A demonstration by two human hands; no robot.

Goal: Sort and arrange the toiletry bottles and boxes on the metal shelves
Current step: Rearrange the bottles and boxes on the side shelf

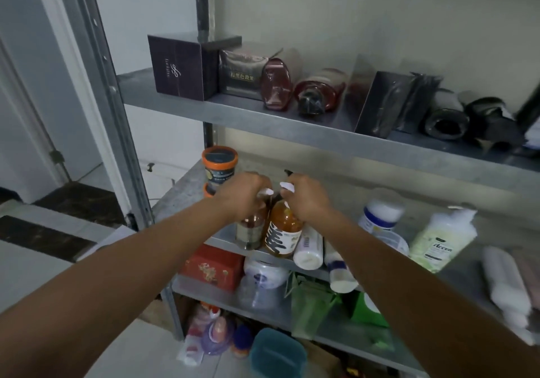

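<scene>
Metal shelving (117,100) with three tiers visible, seen from above and in front. The upper shelf (233,114) carries a dark purple box (178,68) at its left end, and to the right of it a row of dark red and black containers lying on their sides, among them a dark red bottle (318,91) with its pump towards the front edge. The middle shelf (181,196) carries a pale green bottle (444,237), tilted, towards its right end, and an orange-lidded tub (219,164) at its back left. The lower shelf (350,334) holds a red box (214,265) near its left end. At the front edge of the middle shelf, left of centre, stand two upright pump bottles side by side, touching or nearly so: a brown bottle (251,231) on the left and an amber bottle (285,231) with a black-and-white label on the right. A white bottle (309,249) lies on its side just beside the amber one, its base overhanging the front edge. The left hand (242,193) curls round the top of the brown bottle; the right hand (306,196) curls round the top of the amber bottle, both hands gripping at the white pump heads.
</scene>
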